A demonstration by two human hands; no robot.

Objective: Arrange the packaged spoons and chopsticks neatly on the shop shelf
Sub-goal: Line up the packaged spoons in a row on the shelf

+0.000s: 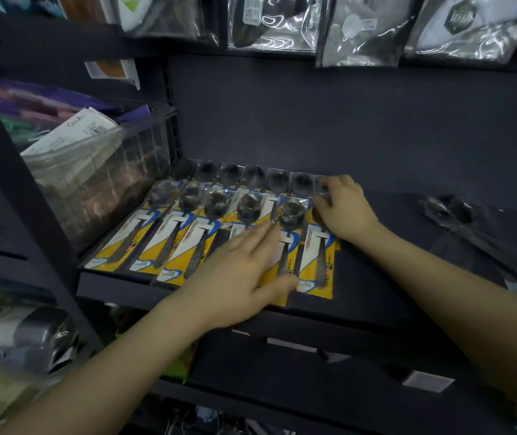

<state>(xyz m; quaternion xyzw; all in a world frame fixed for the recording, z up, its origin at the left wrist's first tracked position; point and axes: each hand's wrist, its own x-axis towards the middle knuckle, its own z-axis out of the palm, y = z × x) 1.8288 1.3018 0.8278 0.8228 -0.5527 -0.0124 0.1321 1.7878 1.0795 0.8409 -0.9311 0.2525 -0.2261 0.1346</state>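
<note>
Spoon packs (169, 243) in two overlapping rows, left half of shelf (376, 296), front row at front edge. L hand (244, 271) flat, fingers straight, pressing front-row packs. R hand (343, 208) fingers curled on rightmost pack (316, 255). Loose clear-wrapped spoons (457, 221) at right end.

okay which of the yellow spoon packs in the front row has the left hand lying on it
The fourth pack from the left. The left hand lies flat over its lower part, so only its spoon bowl shows. The three packs further left are uncovered; the right hand touches the last pack.
</note>
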